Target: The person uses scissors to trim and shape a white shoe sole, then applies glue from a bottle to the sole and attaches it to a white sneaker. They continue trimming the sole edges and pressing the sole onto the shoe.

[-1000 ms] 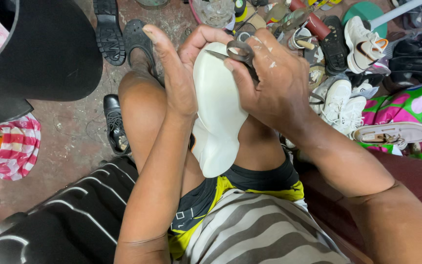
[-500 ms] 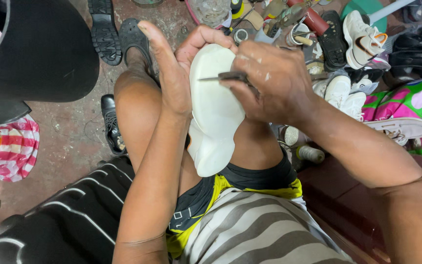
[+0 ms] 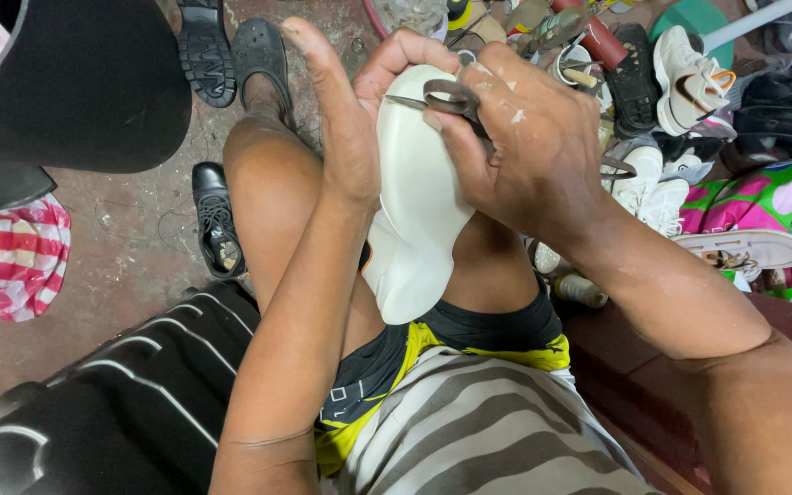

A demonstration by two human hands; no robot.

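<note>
Scissors [image 3: 456, 101] are gripped in the closed right hand [image 3: 533, 151], their blades laid against the top edge of a white sole [image 3: 419, 211]. The sole is steadied between the knees by the left hand [image 3: 350, 119], palm pressed flat, fingers curled over its top. Shoes [image 3: 689, 64] are heaped beyond the right hand.

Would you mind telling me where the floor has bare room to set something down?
The one bare patch of reddish floor lies at the left, bordered by the black lace-up shoe, the red-and-white striped cloth and the person's knee. The upper right is crowded: white sneakers, dark sandals and bottles lie packed together.
</note>
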